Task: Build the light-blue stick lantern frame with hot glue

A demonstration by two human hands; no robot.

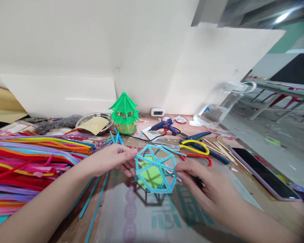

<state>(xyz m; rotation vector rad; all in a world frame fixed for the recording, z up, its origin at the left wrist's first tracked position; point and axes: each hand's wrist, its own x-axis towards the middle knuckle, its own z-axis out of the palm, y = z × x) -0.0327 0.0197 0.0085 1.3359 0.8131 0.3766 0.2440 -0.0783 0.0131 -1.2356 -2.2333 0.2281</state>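
Note:
A light-blue stick frame (155, 167), shaped like a faceted cage with a green piece inside, is held just above the table. My left hand (115, 158) pinches its left side with closed fingers. Closed on the frame's right edge is my right hand (201, 189), which also seems to hold a thin tool I cannot make out. Loose blue sticks (96, 199) lie on the table below my left forearm.
A pile of coloured pipe cleaners (27, 165) fills the left. Behind stand a green pagoda model (124, 113), a metal bowl (95, 123), a blue glue gun (164, 126), scissors (196, 148), wooden sticks (221, 148) and a phone (263, 173) at right.

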